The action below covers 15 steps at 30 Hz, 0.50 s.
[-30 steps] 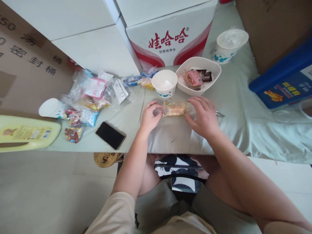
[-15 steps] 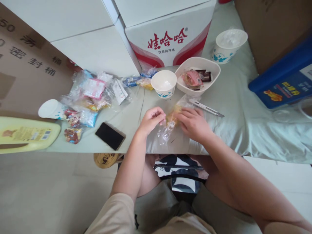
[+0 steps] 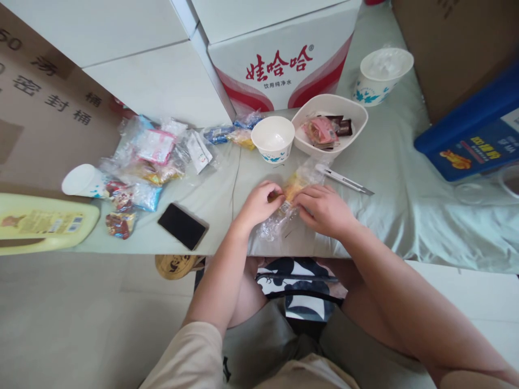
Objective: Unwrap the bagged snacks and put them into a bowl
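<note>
A clear plastic bag (image 3: pixel 299 179) with yellowish contents lies crumpled on the cloth-covered surface in front of me. My left hand (image 3: pixel 260 203) pinches its left side, thumb and fingertips together. From the right, my right hand (image 3: pixel 324 208) has its fingers bent onto the same bag, fingertips close to those of the left. What exactly is inside the bag cannot be made out. A utility knife (image 3: pixel 344 179) with its blade out rests just beyond my right hand. Behind the bag stand a paper cup (image 3: pixel 273 143) and a white bowl (image 3: pixel 352 141) holding wrapped snacks.
Left of my hands lie a phone (image 3: pixel 183 226), a heap of plastic-wrapped packets (image 3: pixel 156 148) and a tipped paper cup (image 3: pixel 84 181). A yellow bottle (image 3: pixel 46 222) lies far left. Boxes (image 3: pixel 284 67) line the back; a blue container (image 3: pixel 470 127) and another cup (image 3: pixel 375 89) stand right.
My left hand has moved right and closed on the bag beside my right hand. The fingers of my right hand have drawn in, and the bag has shifted slightly.
</note>
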Tool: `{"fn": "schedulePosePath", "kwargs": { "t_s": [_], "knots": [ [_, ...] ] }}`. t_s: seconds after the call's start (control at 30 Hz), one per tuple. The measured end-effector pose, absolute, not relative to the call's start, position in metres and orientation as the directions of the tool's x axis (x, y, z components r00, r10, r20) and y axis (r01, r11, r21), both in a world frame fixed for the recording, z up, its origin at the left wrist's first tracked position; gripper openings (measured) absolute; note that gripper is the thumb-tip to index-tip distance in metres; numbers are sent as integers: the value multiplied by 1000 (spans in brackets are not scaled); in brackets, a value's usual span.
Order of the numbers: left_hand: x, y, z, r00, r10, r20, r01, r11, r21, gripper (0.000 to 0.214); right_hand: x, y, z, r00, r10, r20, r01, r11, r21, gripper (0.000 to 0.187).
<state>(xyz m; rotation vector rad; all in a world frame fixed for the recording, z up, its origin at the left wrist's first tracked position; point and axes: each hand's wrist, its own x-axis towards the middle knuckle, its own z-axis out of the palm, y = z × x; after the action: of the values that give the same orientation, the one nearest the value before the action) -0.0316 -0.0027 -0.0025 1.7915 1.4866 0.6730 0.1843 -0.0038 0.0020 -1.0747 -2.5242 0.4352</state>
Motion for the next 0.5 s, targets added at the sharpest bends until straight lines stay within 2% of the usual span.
{"fn": "schedulePosePath", "kwargs": {
  "t_s": [0.17, 0.4, 0.5],
  "knots": [
    [-30, -6, -2, 262, 965, -25, 623, -149, 768, 23, 181, -5, 8, -587, 800, 124, 716, 585, -382, 27],
    [-29, -4, -4, 235, 972, -23, 632, -135, 764, 3, 181, -5, 9, -536, 840, 82, 767, 525, -370, 31],
    [-29, -4, -4, 199, 980, -25, 639, -111, 761, 5, 181, -5, 9, -514, 856, 57, 785, 496, -370, 31]
  ]
}}
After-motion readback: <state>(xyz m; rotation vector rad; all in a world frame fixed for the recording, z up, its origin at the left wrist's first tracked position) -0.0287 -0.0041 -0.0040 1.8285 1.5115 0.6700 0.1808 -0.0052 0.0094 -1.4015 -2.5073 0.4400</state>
